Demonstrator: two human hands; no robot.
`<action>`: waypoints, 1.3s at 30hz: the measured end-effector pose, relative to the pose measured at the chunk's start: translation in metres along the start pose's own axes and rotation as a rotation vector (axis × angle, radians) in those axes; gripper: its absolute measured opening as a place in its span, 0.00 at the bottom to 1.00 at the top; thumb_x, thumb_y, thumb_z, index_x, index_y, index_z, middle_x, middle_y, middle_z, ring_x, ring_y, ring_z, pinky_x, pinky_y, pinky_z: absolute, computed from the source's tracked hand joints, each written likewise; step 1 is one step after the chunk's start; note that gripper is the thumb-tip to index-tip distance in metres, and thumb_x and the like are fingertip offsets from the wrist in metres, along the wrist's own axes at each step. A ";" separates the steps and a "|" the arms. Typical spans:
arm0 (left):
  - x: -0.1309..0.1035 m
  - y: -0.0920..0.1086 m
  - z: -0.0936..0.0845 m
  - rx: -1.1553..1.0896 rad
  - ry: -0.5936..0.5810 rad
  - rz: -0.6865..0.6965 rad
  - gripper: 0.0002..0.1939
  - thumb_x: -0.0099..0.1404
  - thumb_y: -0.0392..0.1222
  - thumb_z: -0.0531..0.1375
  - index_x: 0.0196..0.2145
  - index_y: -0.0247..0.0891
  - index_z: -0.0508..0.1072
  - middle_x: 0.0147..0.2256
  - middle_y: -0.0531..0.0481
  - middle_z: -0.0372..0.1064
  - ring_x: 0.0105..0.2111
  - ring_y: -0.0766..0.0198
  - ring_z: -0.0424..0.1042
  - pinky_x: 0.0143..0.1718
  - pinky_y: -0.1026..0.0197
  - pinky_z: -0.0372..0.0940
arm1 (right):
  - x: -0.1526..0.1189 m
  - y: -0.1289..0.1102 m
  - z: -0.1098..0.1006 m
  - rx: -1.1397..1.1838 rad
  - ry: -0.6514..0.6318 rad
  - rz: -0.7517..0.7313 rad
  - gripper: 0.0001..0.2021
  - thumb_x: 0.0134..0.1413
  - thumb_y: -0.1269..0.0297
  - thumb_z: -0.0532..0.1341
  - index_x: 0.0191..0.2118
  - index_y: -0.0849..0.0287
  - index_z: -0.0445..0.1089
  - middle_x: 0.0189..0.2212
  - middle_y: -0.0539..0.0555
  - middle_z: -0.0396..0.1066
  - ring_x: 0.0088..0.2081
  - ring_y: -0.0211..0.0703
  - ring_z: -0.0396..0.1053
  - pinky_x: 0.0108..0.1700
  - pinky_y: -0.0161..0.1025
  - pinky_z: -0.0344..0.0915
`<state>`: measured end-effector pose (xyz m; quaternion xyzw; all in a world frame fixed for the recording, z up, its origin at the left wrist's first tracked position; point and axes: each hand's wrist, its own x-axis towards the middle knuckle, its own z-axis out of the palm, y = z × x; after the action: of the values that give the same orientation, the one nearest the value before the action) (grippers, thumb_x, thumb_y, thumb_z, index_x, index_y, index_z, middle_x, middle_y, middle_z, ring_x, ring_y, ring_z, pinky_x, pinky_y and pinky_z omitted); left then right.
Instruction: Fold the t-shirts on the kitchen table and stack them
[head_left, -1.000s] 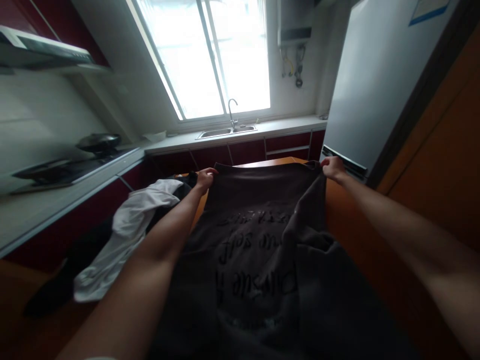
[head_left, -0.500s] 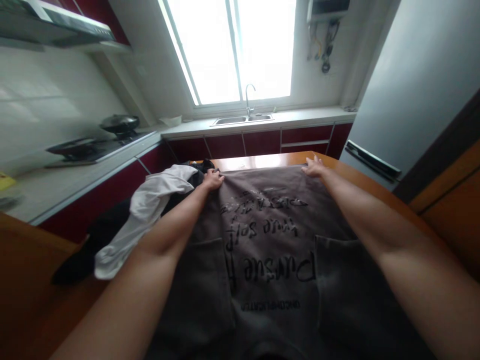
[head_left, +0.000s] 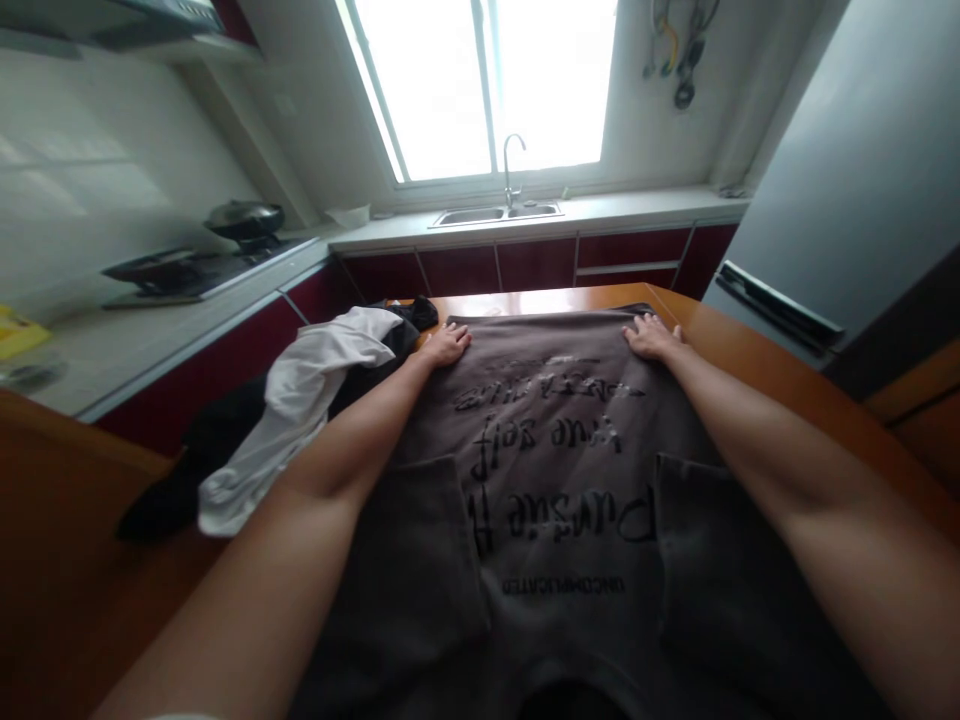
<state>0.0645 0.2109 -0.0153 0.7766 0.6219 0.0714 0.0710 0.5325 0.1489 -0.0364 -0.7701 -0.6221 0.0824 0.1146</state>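
A dark grey T-shirt (head_left: 555,430) is spread on the wooden table with its black lettering upside down to me. Its neck opening is at the near edge, and its sleeves (head_left: 412,550) lie to either side of the print. My left hand (head_left: 448,345) rests open on the far left corner of the shirt, fingers stretched out on the cloth. At the far right corner my right hand (head_left: 651,337) also lies open, palm down with its fingers spread. Both arms reach forward over the shirt's sides.
White and black clothes (head_left: 304,385) are heaped left of the shirt on the wooden table (head_left: 720,350). Beyond are a counter with a sink (head_left: 495,214) and a tap. A stove with pans (head_left: 244,220) is at left, a fridge (head_left: 817,190) at right.
My left hand has gone from gripping the shirt's corner to lying flat on it. My right hand has settled onto the cloth. The far edge looks flatter, and the view has tilted down.
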 end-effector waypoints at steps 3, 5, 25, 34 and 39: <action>0.005 0.002 0.004 -0.009 0.012 -0.015 0.31 0.74 0.58 0.46 0.68 0.42 0.59 0.71 0.39 0.44 0.71 0.43 0.41 0.67 0.34 0.41 | 0.007 0.005 -0.003 0.031 -0.006 -0.040 0.35 0.67 0.43 0.45 0.71 0.60 0.51 0.73 0.64 0.41 0.73 0.59 0.39 0.67 0.72 0.33; 0.007 0.004 0.004 -0.019 0.039 -0.035 0.31 0.74 0.58 0.46 0.68 0.41 0.59 0.71 0.38 0.45 0.71 0.42 0.40 0.67 0.32 0.40 | 0.006 0.003 -0.007 0.073 0.017 -0.064 0.35 0.68 0.43 0.44 0.72 0.60 0.49 0.73 0.63 0.40 0.73 0.57 0.38 0.68 0.69 0.32; -0.334 0.087 -0.068 -0.189 0.077 0.421 0.17 0.70 0.50 0.58 0.53 0.44 0.73 0.51 0.45 0.71 0.51 0.53 0.71 0.55 0.51 0.66 | -0.305 -0.024 -0.085 0.343 0.088 -0.395 0.12 0.59 0.62 0.58 0.42 0.59 0.76 0.39 0.56 0.75 0.38 0.45 0.73 0.42 0.39 0.66; -0.410 0.114 -0.025 -0.090 0.042 0.401 0.16 0.65 0.49 0.65 0.49 0.43 0.74 0.45 0.48 0.71 0.47 0.55 0.71 0.48 0.55 0.68 | -0.383 -0.028 -0.040 0.172 0.018 -0.361 0.13 0.60 0.53 0.62 0.42 0.57 0.73 0.38 0.57 0.73 0.39 0.47 0.72 0.40 0.39 0.64; -0.415 0.124 -0.022 0.048 0.124 0.460 0.12 0.67 0.47 0.63 0.47 0.42 0.74 0.45 0.48 0.71 0.47 0.54 0.70 0.47 0.55 0.68 | -0.396 -0.033 -0.029 0.061 0.053 -0.364 0.17 0.60 0.50 0.62 0.47 0.57 0.72 0.44 0.59 0.71 0.46 0.52 0.71 0.44 0.41 0.64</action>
<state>0.0891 -0.2209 0.0220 0.8935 0.4331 0.1185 -0.0042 0.4257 -0.2334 -0.0055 -0.6428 -0.7453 0.0588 0.1670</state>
